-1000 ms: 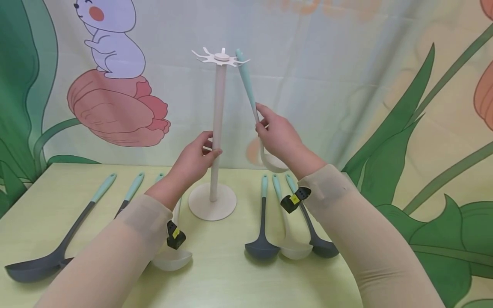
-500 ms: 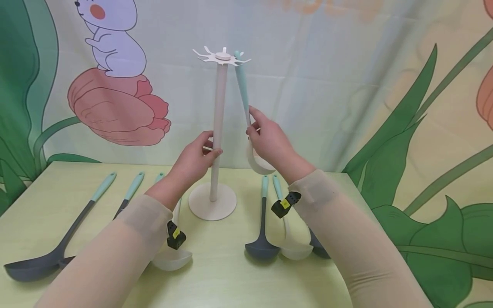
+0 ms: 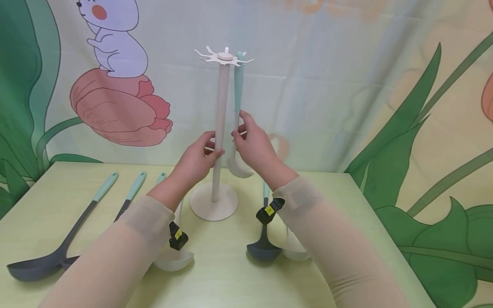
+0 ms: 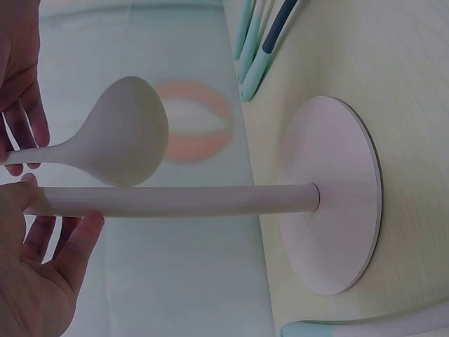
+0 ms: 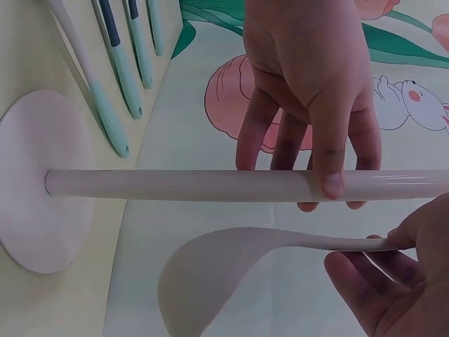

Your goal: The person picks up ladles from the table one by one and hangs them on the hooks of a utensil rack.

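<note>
A printed curtain (image 3: pixel 316 111) fills the background, and a pale table (image 3: pixel 215 273) stands before it. On the table a white stand (image 3: pixel 221 102) rises from its round base to a ring of hooks. Lying to its left are a dark ladle (image 3: pixel 77 229) and a white ladle (image 3: pixel 174 261), among others; to its right, partly behind the forearm, lie another dark ladle (image 3: pixel 264 251) and another white one. The raised ladle (image 3: pixel 239 92) hangs upright just beside the pole, bowl down, its green handle's tip among the hooks; whether it is hooked cannot be told. The right hand (image 3: pixel 256 145) pinches its shaft between thumb and fingers. The left hand (image 3: pixel 194 160) loosely grips the pole, fingers behind, thumb in front.
</note>
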Tool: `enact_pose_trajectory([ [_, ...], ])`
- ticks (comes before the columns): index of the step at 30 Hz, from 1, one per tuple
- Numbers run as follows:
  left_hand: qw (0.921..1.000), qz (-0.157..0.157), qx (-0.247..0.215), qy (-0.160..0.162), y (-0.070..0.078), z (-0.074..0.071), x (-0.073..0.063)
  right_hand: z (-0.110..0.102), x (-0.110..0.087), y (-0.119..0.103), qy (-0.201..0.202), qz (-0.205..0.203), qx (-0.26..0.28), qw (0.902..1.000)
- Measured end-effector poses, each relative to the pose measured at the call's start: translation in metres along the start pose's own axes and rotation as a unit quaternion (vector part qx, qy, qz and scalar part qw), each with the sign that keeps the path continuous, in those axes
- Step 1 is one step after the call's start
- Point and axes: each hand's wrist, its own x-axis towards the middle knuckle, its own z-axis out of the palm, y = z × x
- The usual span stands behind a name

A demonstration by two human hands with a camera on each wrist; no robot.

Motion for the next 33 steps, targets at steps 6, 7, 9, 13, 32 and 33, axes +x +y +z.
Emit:
enact_pose_trajectory([
  [6, 1.0, 0.001, 0.0, -0.001, -0.001, 0.001, 0.001, 0.001, 0.0, 0.002, 0.0, 0.005, -0.001, 1.0],
  [7, 1.0, 0.002, 0.0, -0.001, -0.001, 0.001, 0.001, 0.001, 0.0, 0.002, 0.0, 0.007, -0.003, 1.0],
  [9, 1.0, 0.004, 0.002, -0.002, -0.002, 0.001, 0.002, 0.001, -0.001, 0.004, 0.001, 0.008, -0.006, 0.9999],
  [13, 0.9999, 0.011, 0.003, -0.002, -0.003, 0.0, 0.003, 0.002, -0.002, 0.009, 0.0, 0.005, -0.011, 0.9999],
  [32, 1.0, 0.007, 0.003, 0.002, -0.002, 0.001, 0.002, -0.014, -0.008, 0.037, 0.01, 0.034, -0.068, 0.9971],
  [33, 1.0, 0.007, 0.003, 0.003, -0.002, 0.001, 0.002, -0.015, -0.008, 0.04, 0.009, 0.037, -0.074, 0.9966],
])
